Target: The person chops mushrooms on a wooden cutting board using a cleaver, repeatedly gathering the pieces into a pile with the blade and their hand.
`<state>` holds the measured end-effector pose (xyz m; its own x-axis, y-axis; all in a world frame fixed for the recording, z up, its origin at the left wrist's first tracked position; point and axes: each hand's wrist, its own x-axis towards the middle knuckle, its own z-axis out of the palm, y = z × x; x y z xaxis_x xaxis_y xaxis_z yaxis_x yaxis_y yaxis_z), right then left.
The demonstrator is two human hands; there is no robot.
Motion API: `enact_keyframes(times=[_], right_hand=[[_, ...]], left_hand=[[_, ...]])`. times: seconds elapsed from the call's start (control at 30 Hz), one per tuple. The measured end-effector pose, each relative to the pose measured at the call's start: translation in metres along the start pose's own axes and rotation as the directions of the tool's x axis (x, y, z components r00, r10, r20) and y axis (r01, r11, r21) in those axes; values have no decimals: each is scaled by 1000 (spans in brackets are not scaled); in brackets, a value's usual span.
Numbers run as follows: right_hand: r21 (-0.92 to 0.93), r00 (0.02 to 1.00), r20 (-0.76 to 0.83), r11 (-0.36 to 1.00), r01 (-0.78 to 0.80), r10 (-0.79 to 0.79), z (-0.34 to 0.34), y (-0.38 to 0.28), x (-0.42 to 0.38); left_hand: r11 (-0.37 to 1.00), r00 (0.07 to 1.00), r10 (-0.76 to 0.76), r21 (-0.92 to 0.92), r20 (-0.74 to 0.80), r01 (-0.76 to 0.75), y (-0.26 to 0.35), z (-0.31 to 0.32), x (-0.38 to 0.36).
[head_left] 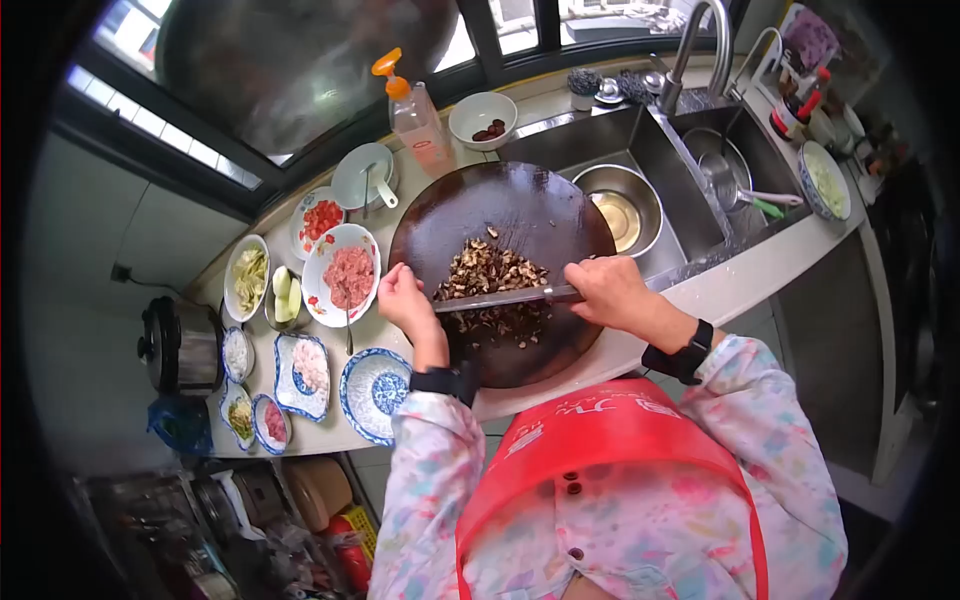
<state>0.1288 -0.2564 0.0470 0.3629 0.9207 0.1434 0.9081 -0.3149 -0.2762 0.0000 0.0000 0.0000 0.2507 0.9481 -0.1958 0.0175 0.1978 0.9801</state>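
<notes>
Gripping one end of a knife (pixel 495 299), the right hand (pixel 615 290), just right of the frame's centre, has its fingers closed round it; the knife lies level across chopped brown pieces (pixel 500 268) in the middle of a dark round board (pixel 500 200); the left hand (pixel 408 303), left of centre, is at the knife's other end, fingers curled, their contact with it unclear; a bowl of minced meat (pixel 316 262) stands at centre left, near that hand.
</notes>
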Motion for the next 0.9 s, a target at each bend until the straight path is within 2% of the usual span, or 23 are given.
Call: enact_keyframes(times=[0.07,0.1,0.17,0.2,0.23,0.27,0.33,0.4,0.43,0.5,0.53,0.57,0.6,0.63,0.7,0.77,0.87,0.9], right_hand=[[-7,996,-80,999,-51,50,10,10,-12],[49,989,-145,999,-21,28,32,15,11],[10,999,-43,999,-30,31,17,20,14],[8,997,-50,998,-57,57,3,22,15],[-33,996,-94,999,3,-6,-11,22,20],[-69,990,-124,996,65,-73,-22,19,23],[-103,994,-94,994,45,-55,-25,18,36],[-109,996,-77,994,28,-37,-14,22,37],[-108,997,-74,994,-13,5,-1,24,27],[-104,998,-57,994,-42,37,18,30,16],[-68,995,-83,996,-55,50,26,27,12],[-47,990,-126,996,-71,65,30,31,10],[-15,990,-104,995,-97,95,24,33,14],[-10,986,-123,994,-111,109,19,30,12],[-25,992,-38,992,-124,123,2,32,12],[-24,988,-67,990,-141,139,-1,37,12],[-36,961,-168,973,-228,219,4,56,25],[-41,959,-170,971,-235,225,11,60,26]], left_hand=[[962,959,273,47,-79,-270,14,9,-23],[942,942,330,91,-64,-324,18,9,2],[982,984,175,70,32,-177,16,11,12],[989,991,132,61,28,-134,14,11,16],[990,989,140,-41,38,-138,23,13,20],[990,989,134,-46,67,-131,29,16,25],[994,990,108,-29,87,-106,27,12,20],[997,999,14,73,30,-16,1,15,26],[970,972,234,76,-38,-230,-4,22,25],[917,915,389,138,-108,-374,-6,33,12],[916,914,389,152,-117,-370,-6,28,10],[938,941,331,130,-70,-321,-4,31,13],[954,961,277,122,-6,-274,2,32,15],[949,957,291,123,14,-291,10,31,18],[986,988,156,54,12,-156,24,36,25],[987,987,147,60,64,-151,32,49,33],[981,948,189,-100,254,-169,31,79,48],[979,939,203,-68,278,-191,22,86,51]])
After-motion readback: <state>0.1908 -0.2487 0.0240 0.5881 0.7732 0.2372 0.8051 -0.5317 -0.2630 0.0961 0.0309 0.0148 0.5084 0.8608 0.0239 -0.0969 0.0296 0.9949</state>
